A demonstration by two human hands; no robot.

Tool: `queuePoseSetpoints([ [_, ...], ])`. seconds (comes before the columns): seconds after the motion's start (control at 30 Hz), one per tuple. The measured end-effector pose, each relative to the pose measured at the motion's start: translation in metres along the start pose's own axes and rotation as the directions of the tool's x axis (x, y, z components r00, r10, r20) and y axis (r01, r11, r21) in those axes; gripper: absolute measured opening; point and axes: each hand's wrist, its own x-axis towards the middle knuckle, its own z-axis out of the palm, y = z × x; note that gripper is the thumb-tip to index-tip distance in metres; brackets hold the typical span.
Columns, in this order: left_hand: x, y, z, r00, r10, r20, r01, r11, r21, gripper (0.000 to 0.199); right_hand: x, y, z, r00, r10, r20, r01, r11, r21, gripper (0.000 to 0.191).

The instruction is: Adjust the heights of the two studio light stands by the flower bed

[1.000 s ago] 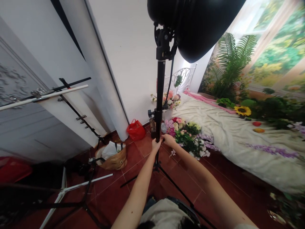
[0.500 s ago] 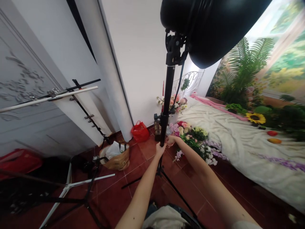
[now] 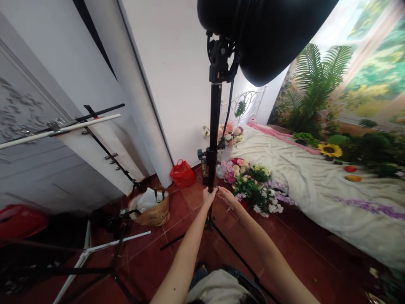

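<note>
A black light stand [image 3: 214,114] rises upright before me, carrying a large black lamp head [image 3: 268,33] at its top. My left hand [image 3: 209,197] is wrapped round the pole below a collar with a black knob [image 3: 201,154]. Close against the pole's right side is my right hand [image 3: 227,198]. Its fingertips meet at a small dark part beside my left hand, mostly hidden by the fingers. The stand's legs [image 3: 234,249] spread over the red tiled floor [image 3: 182,211].
On the right lies a bed with a cream blanket [image 3: 303,190], artificial flowers [image 3: 249,179] beside it. A red bag [image 3: 182,173] and a woven basket [image 3: 155,213] stand by the wall. Another stand with a white crossbar [image 3: 79,126] and legs is at left.
The view has shifted, so the stand and room appear a little further left. My right hand's fingers look more stretched than before; my left hand keeps its grip on the pole.
</note>
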Motion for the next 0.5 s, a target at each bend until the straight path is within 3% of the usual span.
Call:
queuePoseSetpoints([
  [0.13,0.001,-0.005,0.000,1.000,0.019,0.001,-0.019,1.000,-0.004,0.022,0.001,0.008,0.009,0.991,-0.092,-0.096,0.088,0.995,-0.041,0.051],
  [0.27,0.000,-0.006,-0.003,1.000,0.002,0.026,-0.001,1.000,-0.020,0.022,-0.004,0.000,0.017,0.979,-0.126,-0.162,0.106,0.986,-0.127,0.056],
  [0.4,0.001,-0.007,-0.006,0.999,0.007,0.046,-0.005,0.999,-0.034,0.019,-0.004,-0.012,0.021,0.956,-0.131,-0.261,0.040,0.944,-0.327,0.055],
  [0.5,0.002,-0.006,-0.007,1.000,0.007,0.030,-0.007,1.000,-0.019,0.018,0.003,-0.021,0.024,0.938,-0.054,-0.342,-0.106,0.896,-0.432,0.047],
])
